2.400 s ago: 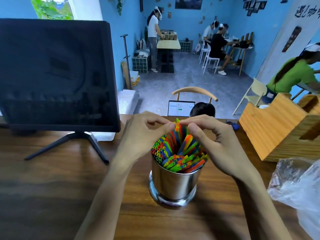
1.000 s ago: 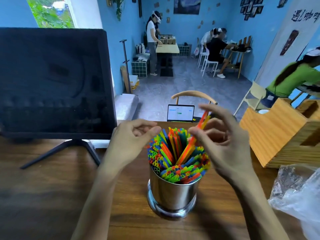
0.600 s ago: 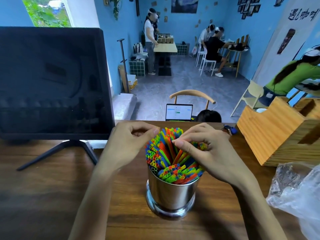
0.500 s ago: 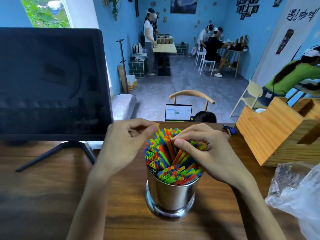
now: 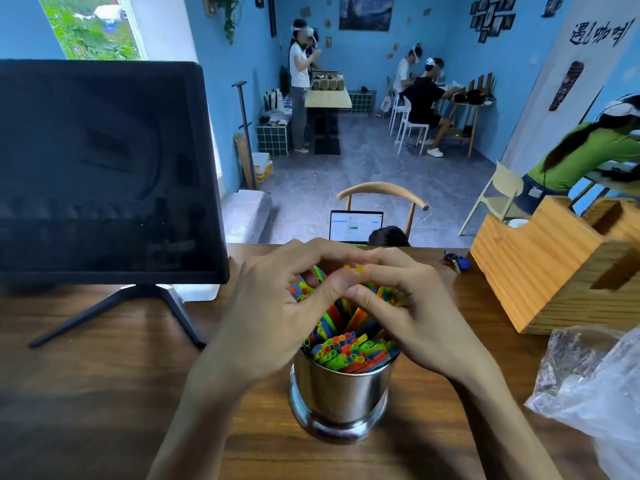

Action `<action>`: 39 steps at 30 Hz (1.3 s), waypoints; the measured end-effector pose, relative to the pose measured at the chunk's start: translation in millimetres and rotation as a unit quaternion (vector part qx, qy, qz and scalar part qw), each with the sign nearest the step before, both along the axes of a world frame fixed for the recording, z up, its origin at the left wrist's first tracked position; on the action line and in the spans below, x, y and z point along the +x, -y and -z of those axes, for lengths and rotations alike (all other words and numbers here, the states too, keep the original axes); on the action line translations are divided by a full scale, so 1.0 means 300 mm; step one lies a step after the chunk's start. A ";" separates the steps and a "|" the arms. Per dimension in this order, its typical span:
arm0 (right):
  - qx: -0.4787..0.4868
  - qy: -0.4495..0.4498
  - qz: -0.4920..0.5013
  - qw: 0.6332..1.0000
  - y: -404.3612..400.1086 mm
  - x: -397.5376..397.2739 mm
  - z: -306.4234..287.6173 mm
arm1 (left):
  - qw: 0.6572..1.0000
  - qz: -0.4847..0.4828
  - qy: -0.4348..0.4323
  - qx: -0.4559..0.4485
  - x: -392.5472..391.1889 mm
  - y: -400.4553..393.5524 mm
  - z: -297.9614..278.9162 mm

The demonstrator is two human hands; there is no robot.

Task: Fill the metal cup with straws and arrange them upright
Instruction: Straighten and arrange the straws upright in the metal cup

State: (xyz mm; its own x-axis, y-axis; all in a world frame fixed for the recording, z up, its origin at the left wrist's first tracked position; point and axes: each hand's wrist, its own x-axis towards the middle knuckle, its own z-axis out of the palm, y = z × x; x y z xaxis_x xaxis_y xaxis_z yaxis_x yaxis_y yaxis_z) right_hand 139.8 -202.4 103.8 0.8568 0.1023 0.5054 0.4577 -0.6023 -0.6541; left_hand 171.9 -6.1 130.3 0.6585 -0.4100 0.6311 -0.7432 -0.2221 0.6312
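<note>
You're cupping both hands, left (image 5: 273, 306) and right (image 5: 408, 306), each grip curling round thin multicoloured plastic straws (image 5: 346, 344) bunched in the shiny cylindrical metal cup (image 5: 341, 396) on the wood-grain desk (image 5: 86, 393).

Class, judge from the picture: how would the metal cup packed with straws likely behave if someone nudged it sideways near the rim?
The metal cup is tall on a narrow flared foot, so it may tip rather than slide. The straws look light, adding little ballast. Its polished wall probably feels slippery.

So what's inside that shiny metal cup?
The metal cup is packed with coloured straws: green, orange, blue and yellow open ends show at the rim. The left hand and right hand cover the far straws' tops; the cup's wall hides its bottom.
</note>
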 end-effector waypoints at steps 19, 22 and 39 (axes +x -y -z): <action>0.479 -0.033 0.024 0.877 0.046 -0.002 -0.071 | 0.920 -0.083 -0.221 -0.313 0.024 -0.029 -0.037; 0.556 -0.034 0.048 0.829 0.069 -0.003 -0.087 | 0.947 -0.050 -0.256 -0.185 0.050 -0.047 -0.017; 0.098 0.118 0.125 0.980 0.015 -0.002 -0.011 | 0.980 -0.127 -0.144 0.044 0.094 -0.005 0.057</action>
State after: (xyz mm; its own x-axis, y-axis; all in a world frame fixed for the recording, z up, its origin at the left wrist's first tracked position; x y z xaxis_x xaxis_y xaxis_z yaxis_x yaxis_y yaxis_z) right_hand 139.1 -206.8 107.2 0.6989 -0.2153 0.6820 0.4641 -0.5890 -0.6615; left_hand 200.1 -4.6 113.1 0.8923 -0.2544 0.3730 -0.4503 -0.4408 0.7765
